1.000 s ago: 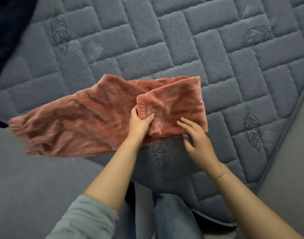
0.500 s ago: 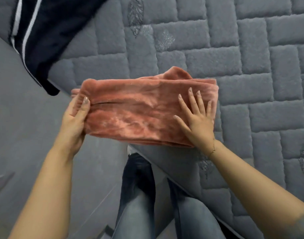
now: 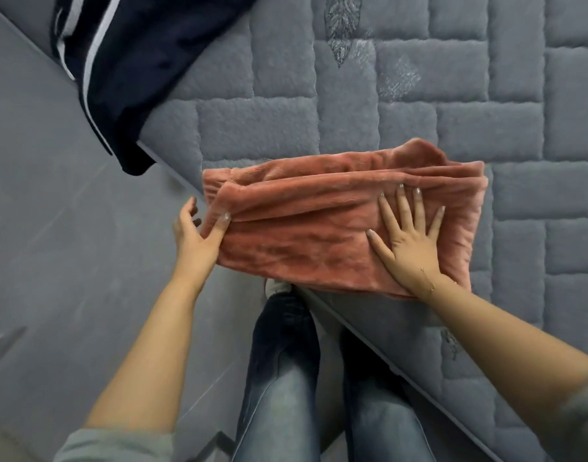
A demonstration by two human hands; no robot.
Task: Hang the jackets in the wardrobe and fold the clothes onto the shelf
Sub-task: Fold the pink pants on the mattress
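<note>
A fuzzy salmon-pink garment [image 3: 319, 228] lies folded into a flat rectangle on the corner of the grey quilted bed [image 3: 485, 111]. Its left end juts out past the bed's edge. My left hand [image 3: 199, 231] is at that left end, thumb on top of the fabric and fingers beneath it. My right hand [image 3: 409, 235] lies flat on the right part of the fold, fingers spread and straight, pressing it onto the bed.
A dark navy garment with white stripes [image 3: 126, 68] hangs over the bed's edge at the upper left. Grey tiled floor [image 3: 52, 261] lies to the left. My legs in blue jeans [image 3: 286, 378] stand against the bed corner.
The long left part of the pink garment has been folded over to the right, making a compact rectangle. My right hand has flattened onto it and its fingers have spread wider.
</note>
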